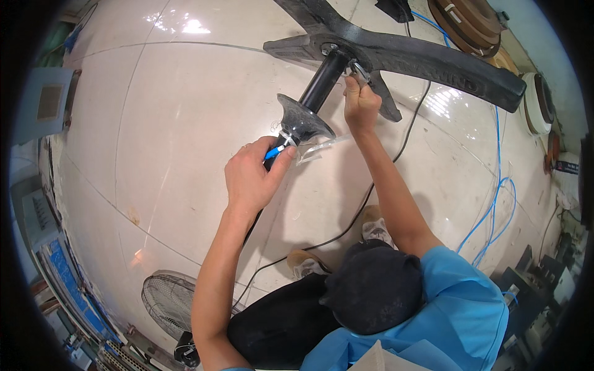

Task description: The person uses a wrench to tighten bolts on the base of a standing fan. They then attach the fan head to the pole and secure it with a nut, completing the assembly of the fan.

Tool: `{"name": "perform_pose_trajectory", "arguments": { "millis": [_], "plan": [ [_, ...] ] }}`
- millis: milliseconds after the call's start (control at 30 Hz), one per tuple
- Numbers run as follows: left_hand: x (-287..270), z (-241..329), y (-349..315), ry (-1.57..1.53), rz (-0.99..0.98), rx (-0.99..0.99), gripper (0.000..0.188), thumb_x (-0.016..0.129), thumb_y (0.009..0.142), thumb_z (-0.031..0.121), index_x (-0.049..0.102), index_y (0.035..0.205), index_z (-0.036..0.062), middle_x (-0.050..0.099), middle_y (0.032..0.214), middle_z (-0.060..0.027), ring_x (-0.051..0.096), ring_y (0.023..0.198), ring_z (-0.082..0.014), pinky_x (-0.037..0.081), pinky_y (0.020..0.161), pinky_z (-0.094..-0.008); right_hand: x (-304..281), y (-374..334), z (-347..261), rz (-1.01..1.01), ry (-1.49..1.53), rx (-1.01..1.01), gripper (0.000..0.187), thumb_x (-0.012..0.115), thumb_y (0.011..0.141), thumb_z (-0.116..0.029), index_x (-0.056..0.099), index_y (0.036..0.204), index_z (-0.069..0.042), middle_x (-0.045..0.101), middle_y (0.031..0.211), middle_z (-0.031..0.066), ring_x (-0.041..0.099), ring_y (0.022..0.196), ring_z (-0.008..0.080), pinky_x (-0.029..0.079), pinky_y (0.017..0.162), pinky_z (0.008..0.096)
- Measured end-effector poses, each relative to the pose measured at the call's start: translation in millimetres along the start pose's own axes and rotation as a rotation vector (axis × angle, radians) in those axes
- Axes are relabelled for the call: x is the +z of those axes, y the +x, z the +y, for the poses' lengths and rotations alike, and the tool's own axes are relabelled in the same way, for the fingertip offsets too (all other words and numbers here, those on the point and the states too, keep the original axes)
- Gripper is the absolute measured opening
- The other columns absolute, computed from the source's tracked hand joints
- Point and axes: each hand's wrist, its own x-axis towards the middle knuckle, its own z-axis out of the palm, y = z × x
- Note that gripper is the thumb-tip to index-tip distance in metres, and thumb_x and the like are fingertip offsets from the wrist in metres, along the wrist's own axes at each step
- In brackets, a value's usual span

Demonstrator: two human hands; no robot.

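A black stand lies tipped on the floor, its cross-shaped base at the far end and its black pole slanting toward me. A flared black cover sits around the pole. Below it, my left hand is closed around the pole's near end. A small blue piece shows beside that thumb; I cannot tell what it is. My right hand grips a silver metal tool against the joint of pole and base. The tool's exact kind is unclear. A clear plastic strip trails by the cover.
A black cable curves over the tiled floor beside my shoes. A wire fan cage stands at the lower left. Blue tubing and brown reels lie on the right. Shelving and boxes line the left.
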Motion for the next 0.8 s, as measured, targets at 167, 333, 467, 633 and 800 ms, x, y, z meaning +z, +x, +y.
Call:
{"name": "perform_pose_trajectory", "arguments": {
  "millis": [167,333,467,633,800],
  "plan": [
    [1,1,3,-0.005,-0.008,0.007,0.047,0.068,0.094,0.050,0.075,0.099,0.0041,0.068,0.073,-0.0138,0.067,0.071,-0.0329,0.051,0.065,-0.0441,19,-5,5,-0.006,0.207,0.144,0.043,0.063,0.108,-0.032,0.067,0.081,0.002,0.063,0.064,0.0042,0.057,0.057,0.0107,0.044,0.052,0.0288],
    [-1,2,3,-0.003,-0.009,0.007,0.046,0.068,0.093,0.050,0.075,0.097,0.0042,0.069,0.073,-0.0149,0.068,0.072,-0.0345,0.052,0.065,-0.0455,4,-18,-15,-0.131,0.236,0.393,0.042,0.056,0.111,-0.035,0.065,0.087,-0.001,0.057,0.063,0.0013,0.053,0.055,0.0100,0.043,0.052,0.0303],
    [1,2,3,0.027,0.011,0.029,0.047,0.068,0.093,0.051,0.076,0.096,0.0050,0.071,0.074,-0.0161,0.069,0.073,-0.0357,0.053,0.066,-0.0466,-70,-13,-33,-0.338,0.000,0.362,0.032,0.053,0.111,-0.028,0.063,0.097,-0.001,0.057,0.064,0.0051,0.054,0.057,0.0136,0.045,0.056,0.0333],
    [2,3,4,0.009,-0.005,-0.004,0.049,0.067,0.092,0.054,0.077,0.097,0.0056,0.071,0.074,-0.0154,0.070,0.072,-0.0351,0.053,0.066,-0.0453,-106,31,-59,-0.503,-0.292,0.069,0.033,0.056,0.109,-0.028,0.059,0.095,0.001,0.057,0.065,0.0201,0.057,0.060,0.0357,0.046,0.062,0.0434],
    [-1,4,3,0.007,-0.029,-0.025,0.051,0.066,0.093,0.056,0.078,0.098,0.0057,0.071,0.073,-0.0152,0.069,0.071,-0.0345,0.052,0.065,-0.0442,-106,52,-82,-0.583,-0.440,0.000,0.037,0.058,0.109,-0.031,0.058,0.092,0.002,0.060,0.068,0.0254,0.060,0.065,0.0467,0.046,0.063,0.0487]
  ]
}}
